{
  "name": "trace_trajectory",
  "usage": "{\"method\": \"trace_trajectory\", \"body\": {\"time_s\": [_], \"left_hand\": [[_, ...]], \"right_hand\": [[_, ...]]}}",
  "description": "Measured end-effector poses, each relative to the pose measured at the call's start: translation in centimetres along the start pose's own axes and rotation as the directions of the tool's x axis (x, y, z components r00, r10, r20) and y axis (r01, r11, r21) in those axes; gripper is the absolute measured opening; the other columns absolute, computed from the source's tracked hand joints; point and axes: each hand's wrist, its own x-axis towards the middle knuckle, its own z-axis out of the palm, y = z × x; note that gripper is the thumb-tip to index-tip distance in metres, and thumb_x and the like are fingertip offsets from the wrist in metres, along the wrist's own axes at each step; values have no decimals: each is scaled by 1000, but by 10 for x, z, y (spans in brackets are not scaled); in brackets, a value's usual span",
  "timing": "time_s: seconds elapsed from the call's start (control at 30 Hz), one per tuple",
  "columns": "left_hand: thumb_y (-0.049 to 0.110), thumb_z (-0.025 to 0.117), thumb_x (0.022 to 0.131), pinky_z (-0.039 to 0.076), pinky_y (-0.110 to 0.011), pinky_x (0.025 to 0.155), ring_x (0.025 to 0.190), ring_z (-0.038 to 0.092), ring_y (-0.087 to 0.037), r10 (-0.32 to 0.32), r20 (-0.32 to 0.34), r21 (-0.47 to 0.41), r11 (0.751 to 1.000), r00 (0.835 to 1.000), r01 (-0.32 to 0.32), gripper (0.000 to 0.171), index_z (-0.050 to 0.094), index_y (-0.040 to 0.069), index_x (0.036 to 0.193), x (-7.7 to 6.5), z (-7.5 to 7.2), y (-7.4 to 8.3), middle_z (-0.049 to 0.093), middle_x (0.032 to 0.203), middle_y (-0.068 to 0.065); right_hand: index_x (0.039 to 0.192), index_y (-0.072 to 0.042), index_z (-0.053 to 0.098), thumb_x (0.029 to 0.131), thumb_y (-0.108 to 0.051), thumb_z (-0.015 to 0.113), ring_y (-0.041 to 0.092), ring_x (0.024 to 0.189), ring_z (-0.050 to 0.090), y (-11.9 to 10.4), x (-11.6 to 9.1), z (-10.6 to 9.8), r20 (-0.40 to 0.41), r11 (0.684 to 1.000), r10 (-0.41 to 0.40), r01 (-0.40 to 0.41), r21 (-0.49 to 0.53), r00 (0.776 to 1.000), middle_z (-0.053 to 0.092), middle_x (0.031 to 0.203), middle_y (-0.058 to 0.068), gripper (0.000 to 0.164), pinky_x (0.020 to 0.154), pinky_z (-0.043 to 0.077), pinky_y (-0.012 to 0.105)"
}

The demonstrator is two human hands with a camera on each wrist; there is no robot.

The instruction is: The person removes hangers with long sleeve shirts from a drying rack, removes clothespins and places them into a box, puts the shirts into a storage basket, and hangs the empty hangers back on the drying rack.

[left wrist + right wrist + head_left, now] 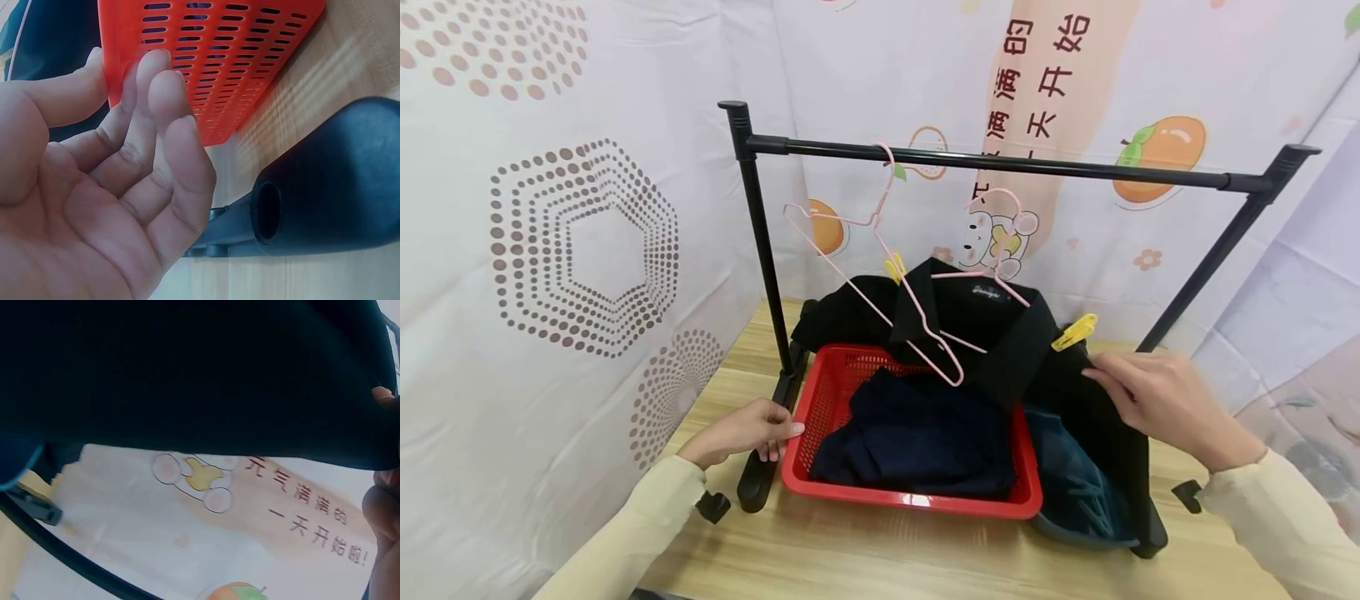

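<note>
My left hand [752, 429] pinches the left rim of a red basket [917, 500] between thumb and fingertips. Folded dark navy clothing [917, 437] lies in the basket. A black collared shirt [1052, 387] drapes behind the basket and down its right side. At the shirt's right shoulder, the fingers of my right hand [1172, 404] pinch its cloth. Inside its collar sits a pink hanger [1011, 292], clipped by a yellow clothespin [1075, 332] on the right and another yellow clothespin [895, 267] on the left. The right wrist view is mostly filled with black cloth [187, 375].
A black rack [1000, 162] spans the table over the basket. Hooked on its bar, a bare pink hanger [957, 379] hangs in front of the shirt. Partly under the shirt at right, a blue basin [1082, 542] holds thin blue items. Printed white curtains [587, 250] surround the table.
</note>
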Motion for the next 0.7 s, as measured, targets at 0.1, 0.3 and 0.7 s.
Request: {"method": "trace_trajectory", "body": {"time_s": [0.1, 0.3, 0.7], "left_hand": [[32, 64, 104, 55, -36, 60, 64, 62, -25, 3, 0, 2, 1000, 1000, -3, 37, 66, 2, 82, 0, -1, 0, 66, 70, -12], [32, 63, 104, 55, -36, 60, 65, 63, -26, 4, -3, 5, 1000, 1000, -4, 38, 66, 2, 82, 0, 0, 0, 66, 71, -13], [32, 62, 105, 54, -36, 60, 65, 62, -24, 6, -4, 3, 1000, 1000, -6, 38, 66, 2, 82, -1, 0, -1, 66, 71, -11]], "right_hand": [[89, -8, 68, 110, -38, 47, 2, 50, 51, -5, -8, 5, 20, 1000, 10, -10, 9, 1000, 66, 73, -5, 43, 43, 40, 21], [97, -8, 69, 111, -39, 44, 2, 58, 55, -20, -16, 19, 105, 996, 44, -52, 79, 993, 69, 79, -5, 42, 52, 48, 23], [98, -11, 67, 111, -35, 47, -4, 59, 47, -43, -18, 47, 104, 970, 31, -55, 236, 994, 62, 77, -11, 33, 54, 41, 14]]}}
